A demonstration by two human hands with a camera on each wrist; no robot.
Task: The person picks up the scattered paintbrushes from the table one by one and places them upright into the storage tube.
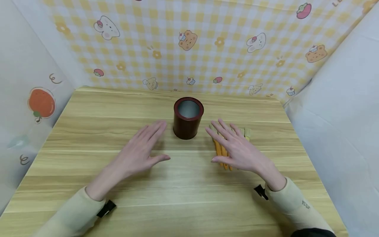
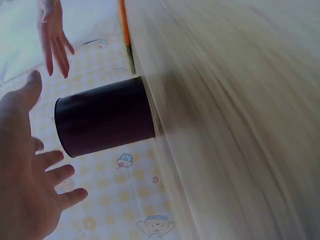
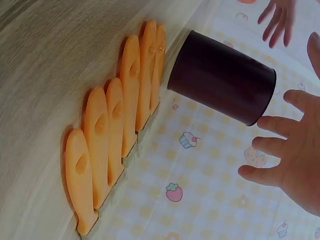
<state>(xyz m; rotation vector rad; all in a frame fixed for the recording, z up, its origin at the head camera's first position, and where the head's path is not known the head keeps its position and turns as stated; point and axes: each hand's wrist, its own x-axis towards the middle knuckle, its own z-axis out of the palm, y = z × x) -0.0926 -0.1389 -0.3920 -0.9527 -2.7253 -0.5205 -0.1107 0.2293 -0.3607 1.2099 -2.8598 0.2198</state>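
We see the bench [image 1: 177, 204] spread widest in front of the can [image 1: 185, 127], its wood running down past the lower border of the head view. Behind the can, the bench's back edge meets a yellow checked cloth [image 1: 219, 19]. The left and right edges lie well apart from the can, alongside the left white wall [image 1: 17, 59] and the right white wall [image 1: 340, 82].

The can stands upright near the back edge, mouth up. We look past its dark red rim at a smooth grey inside; the outside is deep brownish red, almost black in the wrist views.

Right of the can, we count six orange-handled tools [image 3: 131, 95] lying side by side, several handles showing an oval hollow. Their pale heads are partly covered from above, so we cannot tell their kind.

Left of the can is the left hand [image 1: 145, 149], fingers straight and slightly apart, thumb spread wide. Right of the can, the right hand [image 1: 237, 148] hovers over the tools, fingers fanned apart.
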